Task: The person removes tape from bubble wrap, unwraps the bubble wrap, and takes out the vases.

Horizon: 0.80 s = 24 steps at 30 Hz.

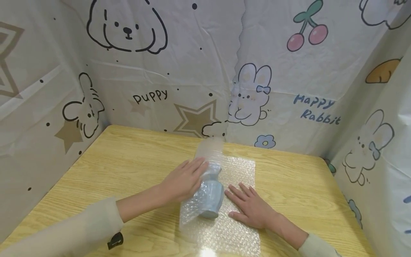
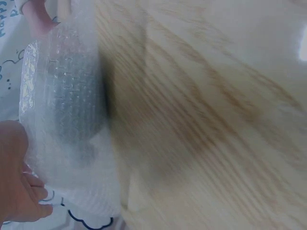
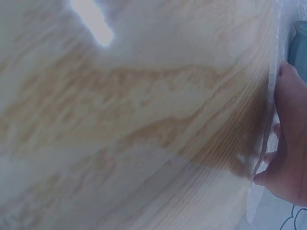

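A light blue vase lies on its side on a sheet of bubble wrap, its neck toward the back. The wrap's left part is drawn over the vase's left side. My left hand holds that flap beside the neck; in the left wrist view, the thumb and curled fingers have the wrap's edge between them. To the right of the vase, my right hand rests with spread fingers on the sheet. Through the wrap, the vase shows as a dark, blurred shape.
Everything lies on a wood-grain table. A printed cloth with cartoon animals hangs behind it and at both sides. A small black object shows by the left sleeve. Light glares on the front of the wrap.
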{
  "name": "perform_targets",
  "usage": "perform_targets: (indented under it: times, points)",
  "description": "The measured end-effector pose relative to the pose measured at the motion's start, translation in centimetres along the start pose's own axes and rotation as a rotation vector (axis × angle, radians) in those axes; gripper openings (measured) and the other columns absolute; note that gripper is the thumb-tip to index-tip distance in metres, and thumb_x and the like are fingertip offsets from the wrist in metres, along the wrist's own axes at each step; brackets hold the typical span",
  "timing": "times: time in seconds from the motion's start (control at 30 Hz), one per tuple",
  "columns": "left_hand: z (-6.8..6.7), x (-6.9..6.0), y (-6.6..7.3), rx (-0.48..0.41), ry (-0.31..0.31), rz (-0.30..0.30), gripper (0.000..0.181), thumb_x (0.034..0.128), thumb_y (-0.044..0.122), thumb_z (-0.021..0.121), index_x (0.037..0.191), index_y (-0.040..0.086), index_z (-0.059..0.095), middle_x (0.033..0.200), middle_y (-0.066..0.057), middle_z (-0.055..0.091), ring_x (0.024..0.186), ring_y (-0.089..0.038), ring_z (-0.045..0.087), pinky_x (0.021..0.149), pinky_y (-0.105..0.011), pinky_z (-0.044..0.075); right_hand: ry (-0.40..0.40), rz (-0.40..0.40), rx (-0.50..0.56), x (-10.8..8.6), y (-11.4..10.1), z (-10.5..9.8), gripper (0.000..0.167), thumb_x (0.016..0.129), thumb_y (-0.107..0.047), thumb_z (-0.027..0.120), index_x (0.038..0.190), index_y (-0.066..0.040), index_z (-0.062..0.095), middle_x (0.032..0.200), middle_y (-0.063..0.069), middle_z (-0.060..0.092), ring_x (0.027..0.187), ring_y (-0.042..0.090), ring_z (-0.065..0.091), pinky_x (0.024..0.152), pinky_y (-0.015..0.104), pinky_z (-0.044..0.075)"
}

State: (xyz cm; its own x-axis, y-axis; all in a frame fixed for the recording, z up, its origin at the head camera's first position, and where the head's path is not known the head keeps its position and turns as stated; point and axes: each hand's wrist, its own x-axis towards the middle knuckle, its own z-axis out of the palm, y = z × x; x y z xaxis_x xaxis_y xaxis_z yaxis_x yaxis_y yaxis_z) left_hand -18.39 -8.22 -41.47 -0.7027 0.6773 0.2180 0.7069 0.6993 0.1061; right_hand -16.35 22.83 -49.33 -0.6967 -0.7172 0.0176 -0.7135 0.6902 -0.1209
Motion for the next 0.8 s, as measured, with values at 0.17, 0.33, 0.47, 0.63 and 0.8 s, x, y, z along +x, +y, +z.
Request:
perform_targets:
  times: [0.17, 0.33, 0.47, 0.63, 0.8]
  points:
    - [0.4, -1.0, -0.8, 0.005, 0.018, -0.013, 0.055, 0.1054, 0.024, 0.043, 0.153, -0.002, 0.033, 0.157, -0.022, 0.032, 0.145, -0.035, 0.03, 0.117, -0.053, 0.023, -0.004, -0.002, 0.004, -0.1, 0.0, 0.0, 0.068, 0.103, -0.054, 0.042, 0.158, -0.014, 0.032, 0.161, 0.012, 0.028, 0.143, 0.048, 0.024, 0.109, 0.069, 0.026]
    - [0.8, -2.2, -1.8, 0.033, 0.02, -0.024, 0.056, 0.1055, 0.025, 0.044, 0.152, -0.004, 0.033, 0.156, -0.022, 0.032, 0.144, -0.035, 0.031, 0.116, -0.055, 0.024, 0.0, -0.005, 0.001, -0.1, 0.0, 0.0, 0.068, 0.104, -0.053, 0.042, 0.158, -0.014, 0.032, 0.161, 0.013, 0.028, 0.143, 0.048, 0.024, 0.109, 0.069, 0.026]
    - [1.2, -2.9, -2.4, 0.043, 0.043, -0.027, 0.056, 0.105, 0.025, 0.044, 0.151, -0.005, 0.035, 0.155, -0.023, 0.034, 0.143, -0.036, 0.033, 0.115, -0.056, 0.026, 0.001, -0.002, 0.004, -0.2, 0.1, 0.1, 0.067, 0.104, -0.052, 0.043, 0.157, -0.013, 0.032, 0.161, 0.013, 0.028, 0.143, 0.048, 0.024, 0.109, 0.07, 0.026]
    - [1.7, -3.7, -3.0, 0.046, 0.061, -0.039, 0.056, 0.104, 0.025, 0.047, 0.15, -0.004, 0.037, 0.154, -0.023, 0.036, 0.142, -0.037, 0.035, 0.115, -0.056, 0.028, -0.003, 0.0, 0.013, -0.1, 0.0, 0.0, 0.067, 0.104, -0.052, 0.043, 0.157, -0.014, 0.032, 0.161, 0.013, 0.028, 0.144, 0.048, 0.023, 0.11, 0.07, 0.025]
    - [2.1, -4.3, -3.4, 0.007, 0.073, -0.066, 0.058, 0.1018, 0.022, 0.051, 0.153, -0.001, 0.034, 0.156, -0.023, 0.033, 0.142, -0.039, 0.033, 0.114, -0.057, 0.028, -0.012, 0.005, 0.008, -0.1, 0.1, 0.1, 0.067, 0.103, -0.053, 0.043, 0.157, -0.014, 0.033, 0.162, 0.012, 0.027, 0.144, 0.047, 0.023, 0.11, 0.069, 0.025]
